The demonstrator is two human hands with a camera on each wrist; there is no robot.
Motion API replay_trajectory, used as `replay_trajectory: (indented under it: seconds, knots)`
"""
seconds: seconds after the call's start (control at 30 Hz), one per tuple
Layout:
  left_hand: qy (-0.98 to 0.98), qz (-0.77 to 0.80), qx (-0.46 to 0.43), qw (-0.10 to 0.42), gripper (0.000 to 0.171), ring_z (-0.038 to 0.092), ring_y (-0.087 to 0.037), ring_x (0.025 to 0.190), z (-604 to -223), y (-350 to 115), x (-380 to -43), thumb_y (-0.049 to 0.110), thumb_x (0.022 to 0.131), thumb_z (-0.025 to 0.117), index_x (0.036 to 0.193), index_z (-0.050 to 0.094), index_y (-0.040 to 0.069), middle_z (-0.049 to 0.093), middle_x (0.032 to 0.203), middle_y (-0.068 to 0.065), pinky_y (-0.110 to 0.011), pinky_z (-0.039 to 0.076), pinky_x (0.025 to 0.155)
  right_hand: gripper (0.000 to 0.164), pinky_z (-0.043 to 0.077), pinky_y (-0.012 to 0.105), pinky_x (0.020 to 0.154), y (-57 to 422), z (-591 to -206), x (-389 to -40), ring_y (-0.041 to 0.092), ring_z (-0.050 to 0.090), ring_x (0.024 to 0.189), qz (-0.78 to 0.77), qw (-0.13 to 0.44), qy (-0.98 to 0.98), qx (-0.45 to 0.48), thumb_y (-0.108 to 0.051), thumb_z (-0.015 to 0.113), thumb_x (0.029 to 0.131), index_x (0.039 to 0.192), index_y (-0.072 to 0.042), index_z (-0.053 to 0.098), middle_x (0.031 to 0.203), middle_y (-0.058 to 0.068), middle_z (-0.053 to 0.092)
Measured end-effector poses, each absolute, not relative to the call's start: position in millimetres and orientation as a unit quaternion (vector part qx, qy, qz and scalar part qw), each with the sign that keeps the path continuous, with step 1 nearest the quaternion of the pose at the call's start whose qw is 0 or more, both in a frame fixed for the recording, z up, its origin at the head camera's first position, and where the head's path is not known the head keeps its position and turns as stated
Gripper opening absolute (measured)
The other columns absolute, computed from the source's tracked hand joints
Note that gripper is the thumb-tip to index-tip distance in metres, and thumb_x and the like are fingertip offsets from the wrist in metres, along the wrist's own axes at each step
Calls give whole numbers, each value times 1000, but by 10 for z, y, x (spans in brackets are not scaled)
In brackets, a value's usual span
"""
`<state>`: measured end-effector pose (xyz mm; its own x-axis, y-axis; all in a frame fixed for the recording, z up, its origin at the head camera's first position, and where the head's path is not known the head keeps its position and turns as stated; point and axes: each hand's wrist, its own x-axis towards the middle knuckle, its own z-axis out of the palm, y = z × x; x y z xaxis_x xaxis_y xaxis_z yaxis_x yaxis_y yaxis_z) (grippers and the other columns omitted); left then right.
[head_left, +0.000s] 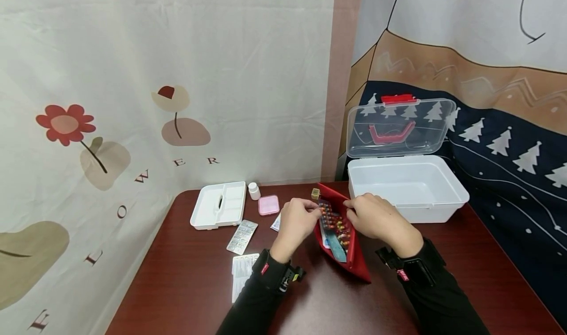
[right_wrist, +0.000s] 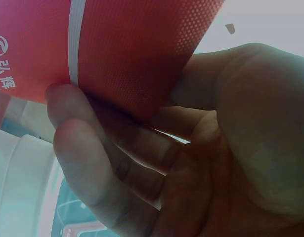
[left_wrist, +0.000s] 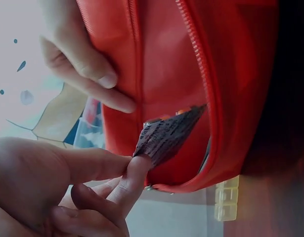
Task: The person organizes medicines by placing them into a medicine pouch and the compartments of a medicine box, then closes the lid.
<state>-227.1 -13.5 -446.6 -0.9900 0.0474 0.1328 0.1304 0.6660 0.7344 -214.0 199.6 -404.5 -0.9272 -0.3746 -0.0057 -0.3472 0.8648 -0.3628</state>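
Observation:
A red zippered pouch [head_left: 361, 266] stands gaping on the brown table, with several capsule blister packs [head_left: 343, 231] inside. Between thumb and fingertips my left hand [head_left: 298, 222] pinches the corner of a blister pack [left_wrist: 169, 138]. The left wrist view shows that pack's printed foil side, its far end within the pouch opening. My right hand [head_left: 376, 217] grips the pouch's right edge; in the right wrist view its thumb lies on one side of the red fabric [right_wrist: 127, 54] and fingers on the other.
Behind the right hand stands a white storage box [head_left: 409, 209], its clear lid [head_left: 398, 128] raised. To the left lie a white compartment case [head_left: 219, 204], a white bottle [head_left: 254, 191], a pink case [head_left: 268, 205] and flat packs [head_left: 242, 236]. A small yellow box [head_left: 315, 193] sits behind the pouch.

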Motion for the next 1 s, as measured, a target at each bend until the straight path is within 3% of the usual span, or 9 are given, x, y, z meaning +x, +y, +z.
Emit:
replay_trajectory:
  seconds: [0.5,0.8,1.0]
  knots:
    - [-923,-375,-58,67,10,73,-8,74,-4585,13,-2275,21,95,83,93,88,12,83,83,4,-26,53,63,33,53,38,70,1996,-4058,-2145,18,71,88,-181,27,964,-194,-13,65,105,132,1,78,128,21,80]
    - [-922,-376,-46,80,11,78,-14,79,-4628,71,-2293,24,95,84,95,89,14,84,82,5,-28,54,64,33,55,39,71,1993,-4057,-2148,18,70,88,-184,29,964,-192,-13,65,105,132,1,78,127,21,81]
    - [-916,-393,-49,67,12,70,-6,72,-4613,25,-2308,23,97,82,98,89,13,84,84,4,-25,50,60,34,56,41,73,1994,-4058,-2150,21,73,93,-181,32,964,-191,-14,65,105,133,2,78,129,22,80]
